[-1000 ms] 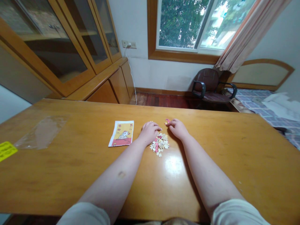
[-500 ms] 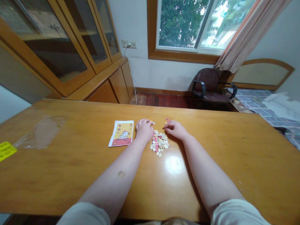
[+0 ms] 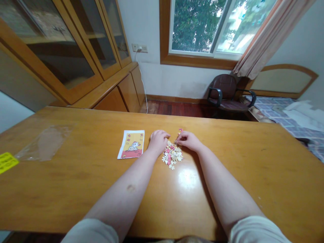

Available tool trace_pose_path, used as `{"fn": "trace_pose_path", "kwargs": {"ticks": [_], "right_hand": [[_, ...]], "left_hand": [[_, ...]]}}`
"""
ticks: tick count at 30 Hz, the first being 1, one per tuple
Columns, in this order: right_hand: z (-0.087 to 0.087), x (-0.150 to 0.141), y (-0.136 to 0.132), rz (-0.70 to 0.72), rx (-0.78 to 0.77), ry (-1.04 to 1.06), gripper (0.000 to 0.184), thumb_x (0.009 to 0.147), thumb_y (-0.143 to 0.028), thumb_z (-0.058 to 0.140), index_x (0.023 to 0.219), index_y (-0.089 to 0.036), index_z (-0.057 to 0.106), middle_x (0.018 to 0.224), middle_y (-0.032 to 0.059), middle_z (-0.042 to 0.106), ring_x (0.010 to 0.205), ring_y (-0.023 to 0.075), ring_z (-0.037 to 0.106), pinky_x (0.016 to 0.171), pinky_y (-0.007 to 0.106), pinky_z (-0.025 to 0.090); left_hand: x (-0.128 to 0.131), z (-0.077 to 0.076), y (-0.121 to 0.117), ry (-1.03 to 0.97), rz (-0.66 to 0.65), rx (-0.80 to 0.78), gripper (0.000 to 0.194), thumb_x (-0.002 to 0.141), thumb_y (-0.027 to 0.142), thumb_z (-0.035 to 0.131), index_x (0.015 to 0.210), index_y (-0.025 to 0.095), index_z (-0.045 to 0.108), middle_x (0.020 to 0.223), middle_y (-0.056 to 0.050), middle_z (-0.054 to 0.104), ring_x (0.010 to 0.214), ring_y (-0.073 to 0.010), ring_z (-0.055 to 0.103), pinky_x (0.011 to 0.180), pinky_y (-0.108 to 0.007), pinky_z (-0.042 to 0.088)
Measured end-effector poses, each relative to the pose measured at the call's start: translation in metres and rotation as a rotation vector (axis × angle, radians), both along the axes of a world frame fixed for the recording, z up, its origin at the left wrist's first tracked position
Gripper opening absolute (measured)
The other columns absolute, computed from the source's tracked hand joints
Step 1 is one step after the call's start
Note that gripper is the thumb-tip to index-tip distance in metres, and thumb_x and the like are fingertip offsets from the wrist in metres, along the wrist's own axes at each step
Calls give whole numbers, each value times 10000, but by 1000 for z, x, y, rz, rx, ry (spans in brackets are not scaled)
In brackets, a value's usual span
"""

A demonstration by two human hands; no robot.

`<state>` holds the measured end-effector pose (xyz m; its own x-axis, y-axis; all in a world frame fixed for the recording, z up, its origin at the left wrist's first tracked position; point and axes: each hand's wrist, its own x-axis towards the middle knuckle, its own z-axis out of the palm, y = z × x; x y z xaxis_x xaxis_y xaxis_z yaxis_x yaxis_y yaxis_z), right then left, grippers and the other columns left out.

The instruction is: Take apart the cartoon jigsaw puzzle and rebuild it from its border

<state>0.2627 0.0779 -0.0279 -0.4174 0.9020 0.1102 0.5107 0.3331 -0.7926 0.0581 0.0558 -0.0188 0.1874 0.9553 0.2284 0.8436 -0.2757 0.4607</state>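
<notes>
A small heap of jigsaw puzzle pieces (image 3: 172, 157), mostly cream backs with some pink and red faces, lies on the wooden table between my hands. My left hand (image 3: 158, 141) rests at the heap's upper left edge, palm down, its loosely bent fingers pointing right; what lies beneath them is hidden. At the upper right of the heap, my right hand (image 3: 189, 140) has thumb and forefinger pinched on a puzzle piece (image 3: 175, 142), which is tiny from here. A few pink pieces (image 3: 180, 130) sit just beyond my right fingers. Left of my left hand lies a picture card (image 3: 131, 145) showing a white cartoon animal on yellow and red.
A clear plastic bag (image 3: 44, 143) and a yellow label (image 3: 7, 162) are at the left of the table (image 3: 101, 189). Beyond the far edge stand a glass-door cabinet (image 3: 93, 81), an office chair (image 3: 224, 89) and a bed (image 3: 291, 111).
My left hand has shifted slightly right, its fingers now covering the pieces that showed beyond them. My right thumb and forefinger have closed on a piece at the top of the heap.
</notes>
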Motion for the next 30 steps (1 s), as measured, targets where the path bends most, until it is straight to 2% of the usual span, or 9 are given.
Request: {"fn": "trace_pose_path", "kwargs": {"ticks": [3,6,10,15,17,22,30], "right_hand": [[-2,3,1,-147,155,-91,35,733,-215,691,714,-195,712,791,28,649,782,163,606,765,287,476],[-2,5,1,-206,252,-218,94,753,-173,655,741,-218,737,828,34,649,811,167,612,797,288,471],[0,6,-1,-184,278,-353,187,781,-154,607,821,-233,771,882,51,667,843,183,625,820,290,468],[1,6,0,-283,276,-389,229,817,-161,559,867,-218,776,906,79,668,846,202,623,838,315,470],[2,5,-1,-231,283,-320,244,801,-137,557,892,-211,771,914,74,665,865,198,621,852,313,476],[1,3,-4,45,225,-156,295,738,-88,589,938,-213,766,880,40,649,862,170,612,865,295,488],[-2,4,-2,77,186,-135,231,740,-110,638,910,-195,769,844,40,615,800,155,600,816,309,493]], "left_hand": [[-1,2,0,27,9,-27,318,805,129,478,885,255,759,1019,-8,731,1036,-217,592,976,-367,427],[-1,3,-1,35,16,-40,320,807,129,475,885,255,758,993,-9,738,999,-216,608,948,-364,443],[-1,3,0,35,7,-38,326,811,133,472,909,260,756,996,-4,738,1002,-212,606,951,-359,440],[-2,2,-1,35,-18,-37,330,790,117,477,862,272,759,976,2,735,986,-210,597,942,-358,434],[-3,2,-2,43,-56,-34,298,768,140,516,870,286,755,978,5,728,994,-217,584,948,-366,425],[-3,1,-5,93,-132,-26,277,742,181,560,922,296,736,1004,-3,707,1012,-240,561,963,-408,398],[-1,0,-3,98,-131,-46,243,781,227,559,951,283,724,1003,-13,711,1001,-244,576,946,-410,398]]}}
